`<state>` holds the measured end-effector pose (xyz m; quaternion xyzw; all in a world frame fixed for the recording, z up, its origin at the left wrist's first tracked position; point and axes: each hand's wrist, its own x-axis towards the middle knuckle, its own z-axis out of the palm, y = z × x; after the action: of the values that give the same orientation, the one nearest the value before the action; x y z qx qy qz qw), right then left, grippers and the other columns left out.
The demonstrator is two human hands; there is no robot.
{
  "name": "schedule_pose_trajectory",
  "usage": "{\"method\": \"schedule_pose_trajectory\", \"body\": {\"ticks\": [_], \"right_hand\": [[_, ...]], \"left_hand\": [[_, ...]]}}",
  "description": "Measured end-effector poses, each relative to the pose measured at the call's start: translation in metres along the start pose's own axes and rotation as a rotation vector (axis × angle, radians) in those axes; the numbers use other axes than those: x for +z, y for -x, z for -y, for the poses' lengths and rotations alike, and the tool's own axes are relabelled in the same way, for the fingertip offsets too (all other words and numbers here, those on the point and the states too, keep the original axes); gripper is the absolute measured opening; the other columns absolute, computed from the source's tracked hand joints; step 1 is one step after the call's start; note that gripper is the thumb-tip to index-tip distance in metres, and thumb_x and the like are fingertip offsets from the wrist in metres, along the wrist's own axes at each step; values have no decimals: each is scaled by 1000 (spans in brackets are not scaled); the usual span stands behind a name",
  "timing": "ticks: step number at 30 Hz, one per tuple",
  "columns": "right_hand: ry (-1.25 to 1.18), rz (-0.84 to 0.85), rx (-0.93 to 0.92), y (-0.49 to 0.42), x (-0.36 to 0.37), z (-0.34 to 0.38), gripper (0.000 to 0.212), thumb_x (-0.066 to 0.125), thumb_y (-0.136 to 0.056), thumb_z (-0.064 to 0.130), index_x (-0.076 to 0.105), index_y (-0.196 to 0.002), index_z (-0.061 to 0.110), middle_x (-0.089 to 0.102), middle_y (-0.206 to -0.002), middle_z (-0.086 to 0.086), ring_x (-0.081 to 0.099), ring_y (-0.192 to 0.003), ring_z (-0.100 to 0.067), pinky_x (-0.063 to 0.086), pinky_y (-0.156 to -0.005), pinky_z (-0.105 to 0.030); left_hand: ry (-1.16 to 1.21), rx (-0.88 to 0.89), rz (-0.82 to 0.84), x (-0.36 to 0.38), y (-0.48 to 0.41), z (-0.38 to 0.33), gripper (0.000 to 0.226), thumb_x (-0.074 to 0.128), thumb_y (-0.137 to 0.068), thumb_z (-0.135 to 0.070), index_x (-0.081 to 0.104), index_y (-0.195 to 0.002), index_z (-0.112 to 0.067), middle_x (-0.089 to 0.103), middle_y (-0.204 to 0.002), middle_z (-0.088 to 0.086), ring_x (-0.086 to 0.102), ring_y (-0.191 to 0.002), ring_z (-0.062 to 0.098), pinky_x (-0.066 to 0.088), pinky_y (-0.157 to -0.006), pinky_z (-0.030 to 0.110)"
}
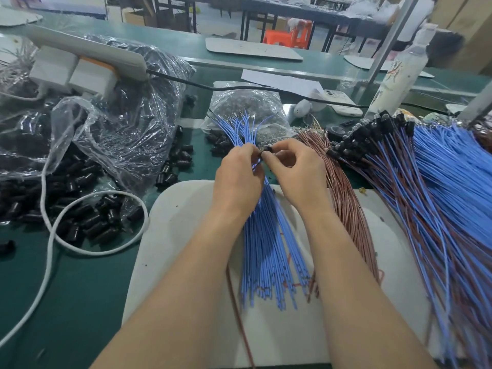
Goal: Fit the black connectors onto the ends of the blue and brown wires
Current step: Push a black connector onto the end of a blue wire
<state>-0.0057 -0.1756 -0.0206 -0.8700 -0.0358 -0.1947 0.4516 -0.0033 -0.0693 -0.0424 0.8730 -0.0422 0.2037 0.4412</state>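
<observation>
Blue wires (266, 249) are lying on the white mat (170, 235) on the desk (80, 288). Their long axis is running from nearer than the fingers to beyond them, cut ends pointing toward the person and terminal ends fanning out just past the fingertips. Probable reason: each terminal is staying in reach without the bundle being lifted.

Left hand (238, 177): fingers (249, 153) are curling round the far part of the bundle, apparently pinching one wire out of it.

Right hand (298, 174): fingers (279, 150) are curling inward, pinching a black connector (267, 153) between thumb and forefinger. The connector is sitting between the two sets of fingertips, touching both. Its axis appears crosswise, left to right, but it is too small to confirm. Judgement: its opening is being lined up with a wire end.

Brown wires (346, 209) are lying just right of the right fingers, roughly parallel to the blue. Loose connectors (87, 222) are spilling from a plastic bag (119, 123), well left of the left fingers.
</observation>
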Motion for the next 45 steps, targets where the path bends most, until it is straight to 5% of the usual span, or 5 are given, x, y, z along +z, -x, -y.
{"method": "schedule_pose_trajectory", "body": {"ticks": [9,17,23,27,45], "right_hand": [[56,18,-97,2,-1,4,15,73,-81,24,67,-92,15,67,-80,-2,63,-74,-18,51,-78,-37],[-2,168,-65,1,-11,6,11,72,-82,28,67,-90,21,66,-76,4,62,-71,-5,49,-71,-18],[-79,122,-8,-4,-26,5,10,61,-91,19,70,-95,14,70,-82,-5,65,-81,-20,53,-84,-43],[-156,132,-11,-1,-32,11,3,63,-90,16,64,-91,18,70,-81,-5,67,-80,-21,54,-82,-44],[58,152,-115,3,-36,21,8,66,-85,12,71,-88,17,69,-79,10,63,-73,-2,51,-78,-20]], "left_hand": [[-31,17,-33,-1,2,-4,9,53,-89,-12,56,-84,-5,61,-78,6,55,-71,29,46,-65,38],[-27,26,-67,-5,1,-4,7,52,-86,-5,58,-83,-2,62,-74,10,56,-71,34,46,-64,42],[42,47,-69,-5,0,-2,9,60,-89,-12,60,-86,-4,66,-78,7,58,-73,27,48,-70,40],[67,68,-65,-4,0,-1,6,58,-89,-9,60,-85,-5,65,-78,6,59,-72,25,50,-71,41],[27,50,-12,-5,0,-5,6,55,-90,-7,60,-88,-6,63,-84,8,57,-79,29,48,-75,45]]}}
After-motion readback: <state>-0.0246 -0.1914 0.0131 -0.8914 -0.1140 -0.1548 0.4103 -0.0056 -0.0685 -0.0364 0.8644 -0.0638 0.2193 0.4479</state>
